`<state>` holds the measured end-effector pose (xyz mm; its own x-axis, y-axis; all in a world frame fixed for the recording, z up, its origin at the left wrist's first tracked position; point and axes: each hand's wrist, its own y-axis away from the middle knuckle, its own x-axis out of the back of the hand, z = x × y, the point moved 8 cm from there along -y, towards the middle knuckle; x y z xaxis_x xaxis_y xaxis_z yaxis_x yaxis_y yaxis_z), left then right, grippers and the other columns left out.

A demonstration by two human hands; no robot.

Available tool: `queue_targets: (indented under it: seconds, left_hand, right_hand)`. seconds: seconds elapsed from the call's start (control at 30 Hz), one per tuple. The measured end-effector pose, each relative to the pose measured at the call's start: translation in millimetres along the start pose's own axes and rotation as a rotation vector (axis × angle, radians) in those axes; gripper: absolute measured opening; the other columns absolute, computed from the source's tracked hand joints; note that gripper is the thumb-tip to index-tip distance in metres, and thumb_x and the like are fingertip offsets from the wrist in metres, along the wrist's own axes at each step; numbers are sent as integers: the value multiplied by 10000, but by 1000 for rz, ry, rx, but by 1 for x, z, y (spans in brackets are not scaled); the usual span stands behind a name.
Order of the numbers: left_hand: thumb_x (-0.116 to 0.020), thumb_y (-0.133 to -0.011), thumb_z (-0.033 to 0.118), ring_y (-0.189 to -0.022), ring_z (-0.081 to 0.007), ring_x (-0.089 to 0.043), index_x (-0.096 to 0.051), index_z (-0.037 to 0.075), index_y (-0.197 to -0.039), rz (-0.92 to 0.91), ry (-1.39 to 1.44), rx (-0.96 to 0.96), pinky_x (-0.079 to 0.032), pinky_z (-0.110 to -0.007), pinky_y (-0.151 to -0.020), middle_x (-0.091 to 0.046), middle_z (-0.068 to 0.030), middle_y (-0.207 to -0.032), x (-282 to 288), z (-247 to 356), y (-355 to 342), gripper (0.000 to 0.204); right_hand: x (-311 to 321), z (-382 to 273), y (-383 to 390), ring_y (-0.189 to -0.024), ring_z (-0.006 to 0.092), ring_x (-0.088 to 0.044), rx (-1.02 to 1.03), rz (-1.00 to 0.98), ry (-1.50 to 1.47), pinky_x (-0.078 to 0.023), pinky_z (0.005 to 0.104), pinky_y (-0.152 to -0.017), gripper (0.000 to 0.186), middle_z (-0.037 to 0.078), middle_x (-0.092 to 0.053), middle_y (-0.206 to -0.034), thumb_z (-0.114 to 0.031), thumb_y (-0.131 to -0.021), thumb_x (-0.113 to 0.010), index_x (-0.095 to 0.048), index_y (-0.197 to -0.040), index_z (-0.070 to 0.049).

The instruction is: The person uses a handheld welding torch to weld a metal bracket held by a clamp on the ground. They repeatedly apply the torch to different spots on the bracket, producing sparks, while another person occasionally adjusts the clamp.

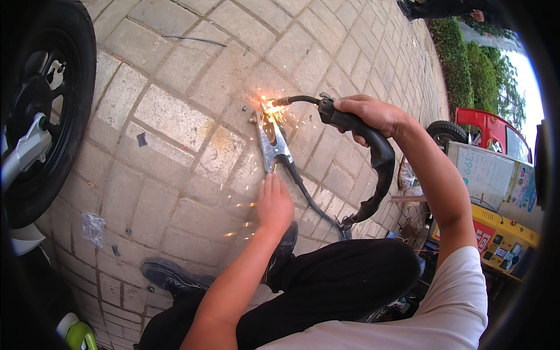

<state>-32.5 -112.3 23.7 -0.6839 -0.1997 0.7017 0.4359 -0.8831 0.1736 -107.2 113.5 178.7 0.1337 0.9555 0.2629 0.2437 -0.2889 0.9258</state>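
Observation:
My right hand (373, 116) is wrapped round the black handle of a welding torch (344, 119), thumb along its top. From the handle a bent neck reaches left, and bright orange sparks (272, 108) burst at its tip. Under the sparks lies a silver earth clamp (272, 143), with a copper-coloured stud at its upper left side. Fingers together, my left hand (276, 201) grips the clamp's near end; the thumb is hidden. A black cable (312, 201) runs from the clamp toward my knee. The glare hides exactly what the torch tip touches.
A black wheel (81, 87) stands at the left on the paving. A thin rod (195, 40) and a crumpled clear wrapper (93, 228) lie there too. My shoes (175, 277) are close by. At the right are a yellow machine (507, 233) and a red vehicle (481, 128); another person (449, 9) is at the top.

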Motion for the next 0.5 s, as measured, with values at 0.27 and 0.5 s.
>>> queue_targets:
  seconds: [0.27, 0.5]
  left_hand:
    - [-708, -826, 246, -1406, -360, -407, -525, -84, -1331, 6, -10, 22, -289, -480, -1189, -472, -261, -1458, -3, 0, -3, 631]
    - [-715, -819, 237, -1419, -376, -395, -550, -91, -1316, 23, -6, 15, -283, -484, -1192, -464, -256, -1477, -1, 1, 0, 618]
  right_hand:
    - [0, -2, -2, -431, 93, -523, 19, 18, 99, -458, 241, -343, 341, 34, -585, -751, -323, -1052, -438, -632, -1055, -43]
    - [-4, -1, -7, -443, 107, -548, -5, 8, 3, -478, 230, -367, 353, 61, -619, -781, -330, -1044, -471, -599, -1138, -15]
